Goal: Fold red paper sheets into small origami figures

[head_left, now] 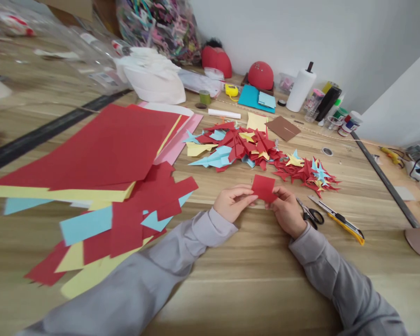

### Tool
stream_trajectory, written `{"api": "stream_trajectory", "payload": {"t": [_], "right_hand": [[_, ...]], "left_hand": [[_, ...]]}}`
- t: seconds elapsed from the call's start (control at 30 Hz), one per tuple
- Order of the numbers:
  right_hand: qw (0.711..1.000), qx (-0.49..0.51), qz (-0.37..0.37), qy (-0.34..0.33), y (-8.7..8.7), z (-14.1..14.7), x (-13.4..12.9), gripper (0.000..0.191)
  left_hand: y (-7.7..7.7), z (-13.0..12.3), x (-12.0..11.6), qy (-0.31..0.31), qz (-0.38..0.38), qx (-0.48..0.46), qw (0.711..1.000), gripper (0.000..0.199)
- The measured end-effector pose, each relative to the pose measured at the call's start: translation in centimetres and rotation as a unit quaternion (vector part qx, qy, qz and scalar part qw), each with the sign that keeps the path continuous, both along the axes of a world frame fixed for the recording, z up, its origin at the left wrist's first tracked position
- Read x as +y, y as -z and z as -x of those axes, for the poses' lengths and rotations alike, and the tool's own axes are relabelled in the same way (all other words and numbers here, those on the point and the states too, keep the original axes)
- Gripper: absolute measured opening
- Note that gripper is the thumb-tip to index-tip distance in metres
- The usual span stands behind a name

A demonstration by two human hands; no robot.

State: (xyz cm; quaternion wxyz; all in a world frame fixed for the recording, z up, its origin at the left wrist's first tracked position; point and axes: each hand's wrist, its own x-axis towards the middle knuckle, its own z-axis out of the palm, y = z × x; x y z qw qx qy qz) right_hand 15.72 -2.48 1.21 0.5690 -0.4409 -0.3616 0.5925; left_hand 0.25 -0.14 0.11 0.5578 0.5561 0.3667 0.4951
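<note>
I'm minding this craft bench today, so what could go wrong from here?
The yellow utility knife and scissors lie close beside the right hand, so a careless reach might catch an edge. The red paper square, pinched by it and the left hand, might crease or tear. An elbow could also knock the loose folded paper shapes into each other.

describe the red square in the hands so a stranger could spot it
On the wooden table, below the heap of folded paper shapes, the left hand and right hand hold a small red paper square. No other paper is held.
</note>
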Motion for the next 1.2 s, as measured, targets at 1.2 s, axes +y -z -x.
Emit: {"api": "stream_trajectory", "payload": {"t": [1.2], "right_hand": [[0.996,-0.060,-0.064,0.016,0.87,0.19,-0.04,0.017]], "left_hand": [[0.62,-0.55,0.33,-0.045,-0.023,0.083,0.995,0.022]]}}
